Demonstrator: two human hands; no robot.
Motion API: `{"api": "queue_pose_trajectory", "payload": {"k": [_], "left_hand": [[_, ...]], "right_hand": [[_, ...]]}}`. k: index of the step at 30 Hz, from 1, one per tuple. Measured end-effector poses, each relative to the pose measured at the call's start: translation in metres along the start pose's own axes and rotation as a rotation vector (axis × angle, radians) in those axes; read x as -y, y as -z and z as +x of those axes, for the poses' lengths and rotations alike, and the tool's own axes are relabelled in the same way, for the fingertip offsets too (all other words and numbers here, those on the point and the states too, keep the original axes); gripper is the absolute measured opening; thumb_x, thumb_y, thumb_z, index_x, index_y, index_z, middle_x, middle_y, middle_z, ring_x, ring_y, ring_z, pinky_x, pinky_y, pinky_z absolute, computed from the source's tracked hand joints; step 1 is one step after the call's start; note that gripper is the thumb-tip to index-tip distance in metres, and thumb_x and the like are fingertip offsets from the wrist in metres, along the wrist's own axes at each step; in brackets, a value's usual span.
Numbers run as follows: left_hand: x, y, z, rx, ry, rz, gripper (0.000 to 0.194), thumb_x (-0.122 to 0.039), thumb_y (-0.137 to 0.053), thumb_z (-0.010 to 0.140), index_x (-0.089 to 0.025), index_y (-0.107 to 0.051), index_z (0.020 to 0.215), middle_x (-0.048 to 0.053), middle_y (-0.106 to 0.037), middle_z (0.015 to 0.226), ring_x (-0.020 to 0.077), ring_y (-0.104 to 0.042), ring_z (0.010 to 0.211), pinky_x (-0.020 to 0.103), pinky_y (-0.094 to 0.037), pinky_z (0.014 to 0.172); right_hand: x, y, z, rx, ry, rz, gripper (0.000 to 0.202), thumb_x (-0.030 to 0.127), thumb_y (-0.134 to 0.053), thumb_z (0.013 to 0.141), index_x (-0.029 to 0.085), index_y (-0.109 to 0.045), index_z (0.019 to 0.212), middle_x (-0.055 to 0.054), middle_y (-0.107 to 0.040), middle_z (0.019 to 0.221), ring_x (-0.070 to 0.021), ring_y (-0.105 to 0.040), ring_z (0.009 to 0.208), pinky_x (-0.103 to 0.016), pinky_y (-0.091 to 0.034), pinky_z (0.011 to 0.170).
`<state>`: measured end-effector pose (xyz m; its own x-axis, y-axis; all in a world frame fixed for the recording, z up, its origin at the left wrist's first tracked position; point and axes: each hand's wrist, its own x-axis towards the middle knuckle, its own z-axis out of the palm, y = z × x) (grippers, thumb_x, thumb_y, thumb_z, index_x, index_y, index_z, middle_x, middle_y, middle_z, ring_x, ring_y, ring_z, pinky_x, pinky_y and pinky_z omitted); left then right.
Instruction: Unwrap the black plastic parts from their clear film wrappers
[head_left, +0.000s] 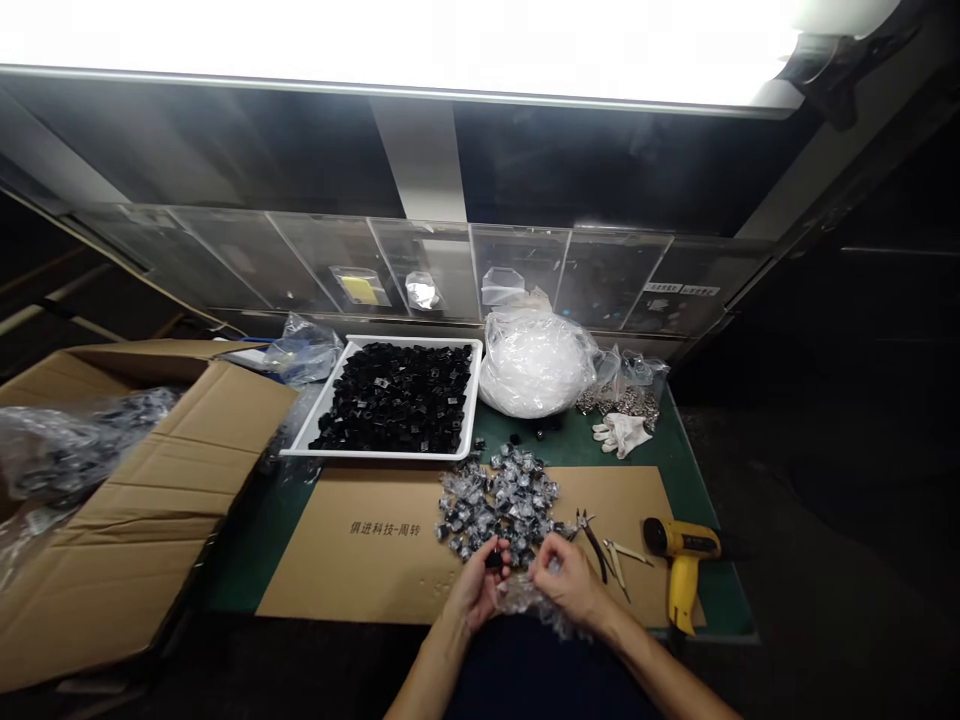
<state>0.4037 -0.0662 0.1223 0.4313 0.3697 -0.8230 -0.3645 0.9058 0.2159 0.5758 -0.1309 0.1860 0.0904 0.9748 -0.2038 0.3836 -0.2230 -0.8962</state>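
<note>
My left hand [480, 590] is closed around a small black part [493, 560] near the front edge of the cardboard sheet [345, 570]. Just right of it, my right hand [566, 580] has its fingers pinched together; what they hold is too small to make out. Crumpled clear plastic [525, 596] lies below and between both hands. Beyond them, a pile of black parts in clear wrapping [499, 500] spreads over the cardboard. Behind the pile, a white tray [382, 456] holds a heap of loose black parts [401, 395].
Pliers [596, 545] and a second pair of pliers [618, 565] lie right of my hands, beside a yellow heat gun [684, 570]. A white bag [536, 365] and a glove [622, 433] sit behind. An open cardboard box [180, 450] stands left.
</note>
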Motion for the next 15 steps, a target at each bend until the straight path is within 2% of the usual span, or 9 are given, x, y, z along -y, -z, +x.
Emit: {"api": "queue_pose_trajectory", "payload": {"k": [2,4,7,9,11,13,15], "left_hand": [[0.001,0.006,-0.001,-0.043,0.005,0.051,0.019,-0.032,-0.062,0.084,-0.018,-0.056,0.095,-0.002,-0.06,0.068,0.008,-0.052,0.048,0.017,-0.033,0.041],[0.003,0.008,-0.003,-0.068,0.009,0.099,0.02,-0.03,-0.059,0.084,-0.018,-0.056,0.099,-0.002,-0.06,0.071,0.0074,-0.052,0.049,0.016,-0.031,0.041],[0.008,0.007,-0.01,-0.067,0.024,0.174,0.026,-0.028,-0.058,0.082,-0.017,-0.055,0.105,-0.001,-0.06,0.072,0.0086,-0.055,0.054,0.017,-0.034,0.043],[0.011,0.005,-0.014,-0.053,0.026,0.232,0.029,-0.027,-0.058,0.08,-0.016,-0.054,0.107,0.0,-0.06,0.074,0.0099,-0.057,0.057,0.018,-0.038,0.046],[0.013,0.002,-0.018,-0.048,0.014,0.285,0.031,-0.026,-0.057,0.079,-0.016,-0.053,0.108,0.001,-0.06,0.076,0.0109,-0.058,0.059,0.02,-0.041,0.048],[0.014,-0.002,-0.02,-0.051,-0.003,0.335,0.034,-0.024,-0.058,0.075,-0.016,-0.053,0.108,0.001,-0.061,0.08,0.0115,-0.059,0.061,0.021,-0.043,0.05],[0.015,-0.006,-0.019,-0.06,-0.012,0.389,0.037,-0.021,-0.061,0.072,-0.017,-0.054,0.108,0.002,-0.063,0.086,0.0105,-0.058,0.061,0.021,-0.042,0.05]], "right_hand": [[-0.035,0.011,0.005,-0.028,-0.185,-0.141,0.017,0.018,-0.05,0.078,0.02,-0.059,0.092,0.001,-0.067,0.074,-0.0159,-0.062,0.068,-0.023,-0.043,0.064],[-0.066,0.019,0.013,-0.039,-0.327,-0.364,0.03,0.023,-0.048,0.084,0.019,-0.058,0.112,-0.004,-0.071,0.082,-0.0193,-0.066,0.076,-0.026,-0.044,0.069],[-0.093,0.024,0.027,0.006,-0.41,-0.631,0.044,0.027,-0.053,0.085,0.019,-0.053,0.128,-0.012,-0.072,0.098,-0.0239,-0.067,0.091,-0.029,-0.044,0.076],[-0.099,0.026,0.034,0.044,-0.421,-0.686,0.036,0.025,-0.055,0.084,0.018,-0.061,0.118,-0.014,-0.073,0.095,-0.0249,-0.068,0.091,-0.029,-0.044,0.075],[-0.098,0.027,0.038,0.053,-0.418,-0.679,0.024,0.025,-0.052,0.085,0.016,-0.069,0.099,-0.015,-0.073,0.089,-0.025,-0.069,0.087,-0.029,-0.043,0.072],[-0.093,0.029,0.038,0.046,-0.399,-0.666,0.026,0.026,-0.046,0.088,0.017,-0.07,0.088,-0.015,-0.073,0.087,-0.0239,-0.069,0.085,-0.028,-0.043,0.071],[-0.083,0.031,0.034,0.028,-0.348,-0.627,0.029,0.027,-0.042,0.091,0.019,-0.069,0.086,-0.011,-0.074,0.087,-0.021,-0.068,0.083,-0.026,-0.042,0.071]]}}
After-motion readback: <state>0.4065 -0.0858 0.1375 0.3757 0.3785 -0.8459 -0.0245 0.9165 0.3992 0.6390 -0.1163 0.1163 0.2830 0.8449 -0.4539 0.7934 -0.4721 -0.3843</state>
